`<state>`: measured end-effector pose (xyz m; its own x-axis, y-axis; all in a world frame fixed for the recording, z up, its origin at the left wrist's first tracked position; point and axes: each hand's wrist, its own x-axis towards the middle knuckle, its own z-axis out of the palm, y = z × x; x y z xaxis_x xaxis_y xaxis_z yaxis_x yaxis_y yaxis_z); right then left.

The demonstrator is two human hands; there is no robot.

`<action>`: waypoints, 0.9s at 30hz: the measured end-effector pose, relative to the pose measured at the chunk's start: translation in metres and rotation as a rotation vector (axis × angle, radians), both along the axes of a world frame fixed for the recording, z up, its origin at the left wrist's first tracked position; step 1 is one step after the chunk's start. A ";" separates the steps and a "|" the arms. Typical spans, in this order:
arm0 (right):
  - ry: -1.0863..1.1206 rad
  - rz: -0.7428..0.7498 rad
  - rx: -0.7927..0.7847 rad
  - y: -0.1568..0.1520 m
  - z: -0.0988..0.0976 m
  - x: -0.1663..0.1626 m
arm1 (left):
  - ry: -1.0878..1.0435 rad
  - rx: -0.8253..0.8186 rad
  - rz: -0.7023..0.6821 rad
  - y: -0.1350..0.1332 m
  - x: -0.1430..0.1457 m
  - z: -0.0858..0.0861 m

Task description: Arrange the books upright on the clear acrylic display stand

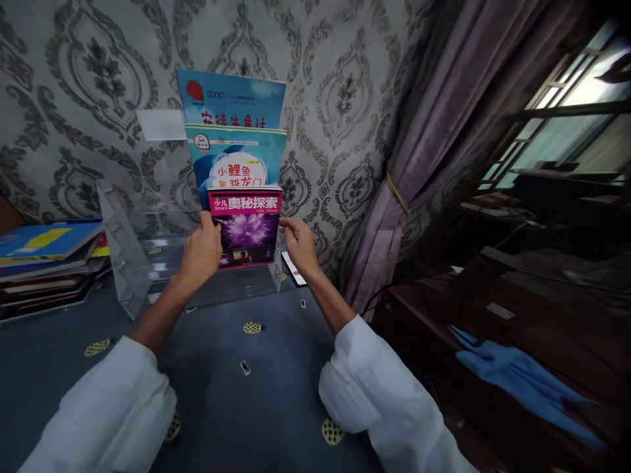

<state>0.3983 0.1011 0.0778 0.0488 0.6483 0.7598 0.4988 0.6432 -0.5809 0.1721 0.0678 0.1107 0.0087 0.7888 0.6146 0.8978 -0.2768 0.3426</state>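
Observation:
A pink and purple magazine (245, 226) stands upright in the front tier of a clear acrylic rack (125, 253). My left hand (201, 253) grips its left edge and my right hand (298, 244) pinches its right edge. Behind it, in the higher tiers, stand two blue booklets (236, 161), one above the other, with red Chinese titles. Both my arms wear white sleeves.
A stack of books and folders (46, 259) lies at the left on the dark blue cloth (236, 394). A phone (294, 268) lies beside the rack. Patterned wallpaper is behind; a purple curtain (424, 164) hangs at the right. Blue gloves (517, 381) lie on dark wooden furniture.

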 end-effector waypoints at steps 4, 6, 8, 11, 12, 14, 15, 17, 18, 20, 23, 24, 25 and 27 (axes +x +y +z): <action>0.032 0.052 -0.028 0.001 0.002 0.002 | -0.019 -0.016 -0.015 0.001 -0.001 0.001; 0.042 0.080 -0.043 0.002 0.001 0.001 | -0.026 -0.025 -0.013 0.001 0.000 0.002; 0.054 0.106 -0.057 0.002 0.001 -0.001 | -0.034 -0.035 -0.013 0.000 0.001 0.002; 0.059 0.120 -0.048 0.002 -0.001 -0.003 | -0.056 -0.042 -0.013 -0.001 0.000 0.001; 0.057 0.117 -0.040 0.002 -0.001 -0.003 | -0.058 -0.043 -0.016 -0.002 0.000 0.001; 0.046 0.101 -0.028 0.000 -0.001 -0.004 | -0.046 -0.038 -0.035 -0.002 -0.002 0.002; 0.039 0.093 -0.025 0.000 -0.001 -0.005 | -0.037 -0.034 -0.047 -0.002 -0.003 0.002; 0.030 0.082 -0.022 -0.002 -0.001 -0.006 | -0.022 -0.024 -0.067 -0.002 -0.005 0.002; 0.031 0.078 -0.019 -0.003 0.000 -0.006 | -0.019 -0.021 -0.073 -0.002 -0.006 0.002; 0.038 0.061 -0.009 -0.005 0.000 -0.007 | -0.025 -0.022 -0.080 -0.003 -0.008 0.002; 0.042 -0.005 0.011 -0.008 0.001 -0.008 | -0.043 -0.026 -0.096 -0.004 -0.008 0.001; 0.039 -0.026 0.015 -0.008 0.002 -0.008 | -0.046 -0.027 -0.098 -0.005 -0.008 0.001; 0.035 -0.042 0.016 -0.008 0.003 -0.008 | -0.048 -0.025 -0.098 -0.005 -0.008 0.001; 0.021 -0.052 0.014 -0.009 0.004 -0.008 | -0.053 -0.017 -0.093 -0.005 -0.008 0.000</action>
<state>0.3907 0.0918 0.0818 0.0988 0.6334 0.7675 0.5196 0.6249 -0.5826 0.1646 0.0626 0.1109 0.0502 0.7964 0.6027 0.8492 -0.3517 0.3939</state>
